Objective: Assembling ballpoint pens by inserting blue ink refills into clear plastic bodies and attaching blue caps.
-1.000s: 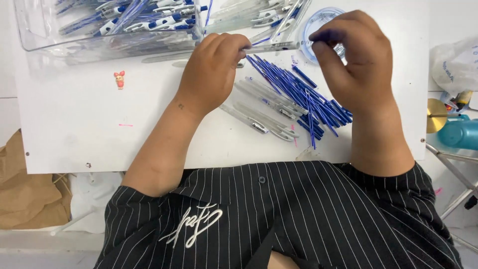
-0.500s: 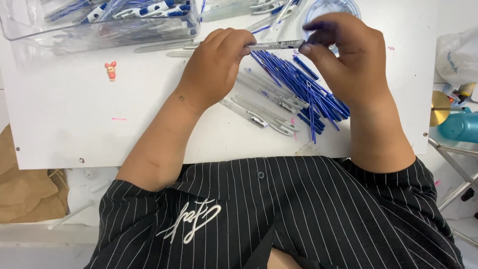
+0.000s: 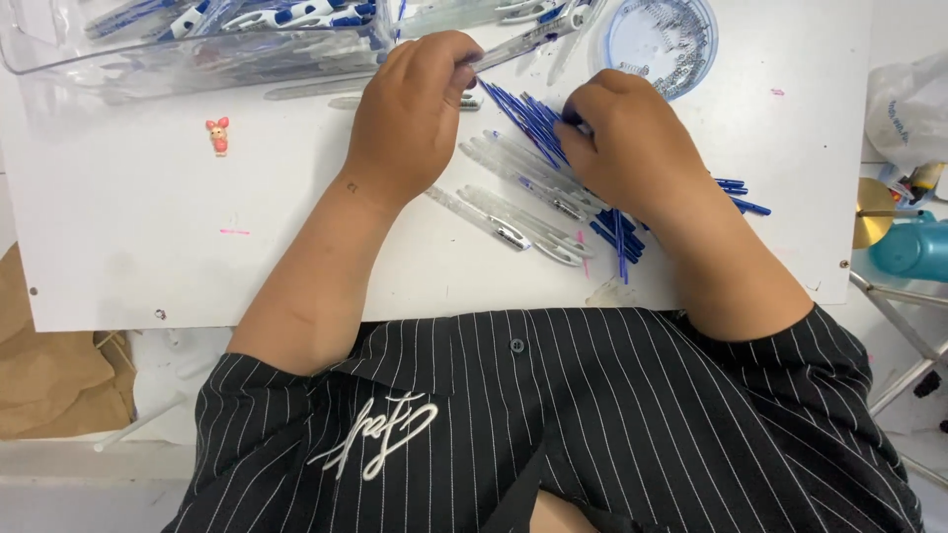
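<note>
Lying nearest the person on the white table (image 3: 128, 257), a few clear pen barrels (image 3: 523, 222) run slantwise, their long axes going from upper left to lower right, just below and between the two hands; beside them the pile of blue refills (image 3: 620, 229) slants the same way, mostly hidden under the right hand (image 3: 632, 153), whose fingers curl down onto the refills and pinch among them; the left hand (image 3: 410, 118) is closed around one clear pen barrel (image 3: 518, 41), which sticks out from its fingertips and points up and to the right; farther off, a clear plastic bin (image 3: 188, 64) holds assembled blue-and-white pens; a round clear dish (image 3: 664, 39) at the far edge holds small metal springs.
</note>
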